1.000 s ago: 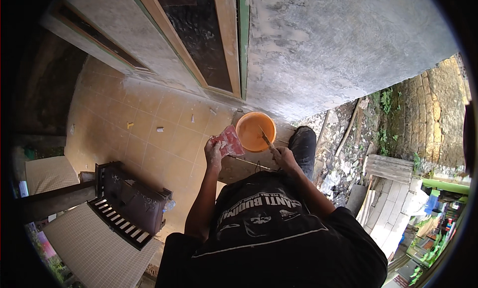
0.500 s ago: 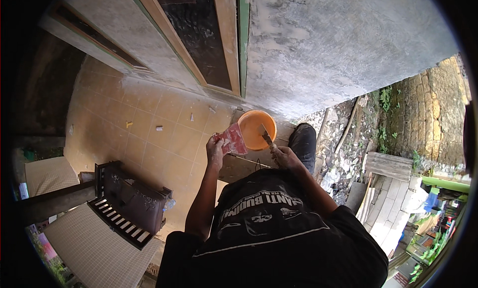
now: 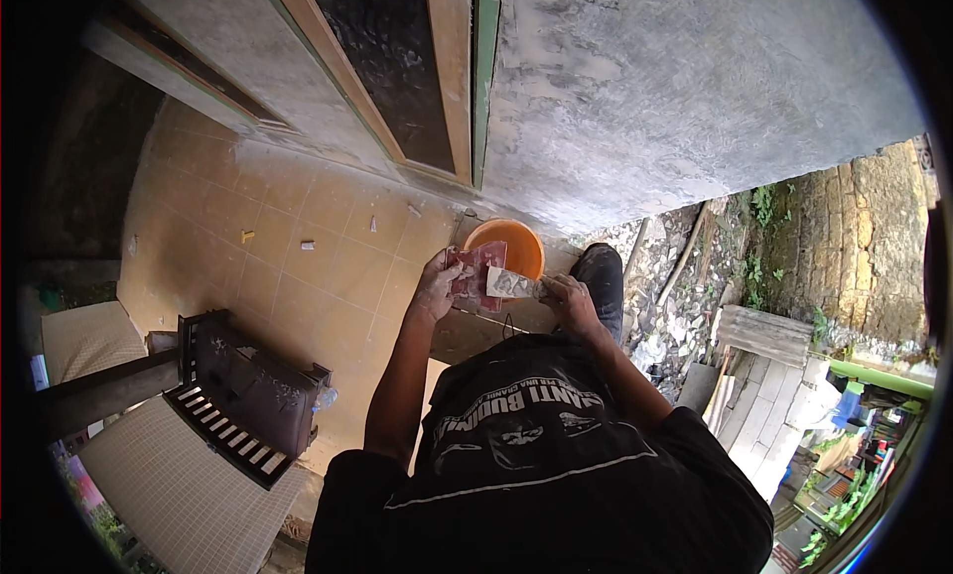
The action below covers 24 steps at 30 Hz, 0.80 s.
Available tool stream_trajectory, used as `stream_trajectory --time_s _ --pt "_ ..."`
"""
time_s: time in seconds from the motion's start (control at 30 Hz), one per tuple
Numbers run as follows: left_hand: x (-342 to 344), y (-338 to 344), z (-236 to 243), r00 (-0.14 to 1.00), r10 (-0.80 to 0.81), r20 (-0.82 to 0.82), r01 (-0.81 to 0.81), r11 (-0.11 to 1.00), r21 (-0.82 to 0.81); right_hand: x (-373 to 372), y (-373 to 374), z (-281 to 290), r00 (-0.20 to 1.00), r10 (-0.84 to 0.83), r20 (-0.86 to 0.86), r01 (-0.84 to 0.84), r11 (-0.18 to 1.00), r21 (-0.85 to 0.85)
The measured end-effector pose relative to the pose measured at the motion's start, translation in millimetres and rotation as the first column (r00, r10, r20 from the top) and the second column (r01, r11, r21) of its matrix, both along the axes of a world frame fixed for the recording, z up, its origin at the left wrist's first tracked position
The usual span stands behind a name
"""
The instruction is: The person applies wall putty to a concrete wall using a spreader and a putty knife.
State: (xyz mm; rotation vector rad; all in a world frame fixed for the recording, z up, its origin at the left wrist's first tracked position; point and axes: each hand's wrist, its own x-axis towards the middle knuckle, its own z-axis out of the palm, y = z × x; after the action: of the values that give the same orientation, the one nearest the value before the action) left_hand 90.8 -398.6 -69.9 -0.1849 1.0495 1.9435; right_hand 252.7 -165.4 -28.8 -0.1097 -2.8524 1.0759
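Note:
My left hand point(image 3: 435, 284) is closed on a flat red plastering scraper point(image 3: 473, 274) smeared with pale filler. In my right hand point(image 3: 572, 302) is a putty knife point(image 3: 512, 283), its broad blade coated with grey-white paste. The knife's blade lies across the right part of the red scraper; whether they touch I cannot tell. Both tools are over the near part of an orange bucket point(image 3: 517, 236) standing by the foot of the wall. The blades hide part of the bucket's inside.
A grey patchy plastered wall point(image 3: 675, 88) rises ahead, with a wooden door frame point(image 3: 452, 88) at its left. Small scraps lie on the tan tiles point(image 3: 298, 212). A dark bench point(image 3: 253, 395) stands at left. Rubble point(image 3: 685, 321) and a brick wall point(image 3: 834, 247) are at right.
The putty knife has turned from pointing into the bucket to lying broadside across the red scraper. Both hands have come closer together. The whole view has shifted slightly.

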Motion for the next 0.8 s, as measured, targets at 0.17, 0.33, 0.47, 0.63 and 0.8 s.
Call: stream_trajectory --time_s 0.17,0.33,0.47,0.63,0.8 --pt "-4 -17 14 0.99 0.048 0.133 -0.069 0.985 0.158 21 23 17 0.998 0.016 0.066 -0.027 0.983 0.18" --pt "-4 -12 49 1.0 0.018 -0.026 -0.018 1.0 0.021 11 24 69 0.929 0.033 0.368 0.184 0.822 -0.538" --pt "3 8 75 0.999 -0.034 -0.019 0.035 0.998 0.045 1 29 67 0.85 0.318 0.419 0.2 0.541 -0.817" --pt "-6 -7 78 0.993 -0.059 -0.105 0.077 0.981 0.178 10 44 39 0.792 0.49 0.364 0.394 0.044 -0.918" --pt "-7 -15 95 0.979 0.147 -0.144 -0.122 0.978 0.171 22 34 77 0.855 0.38 0.353 0.343 0.098 -0.934"
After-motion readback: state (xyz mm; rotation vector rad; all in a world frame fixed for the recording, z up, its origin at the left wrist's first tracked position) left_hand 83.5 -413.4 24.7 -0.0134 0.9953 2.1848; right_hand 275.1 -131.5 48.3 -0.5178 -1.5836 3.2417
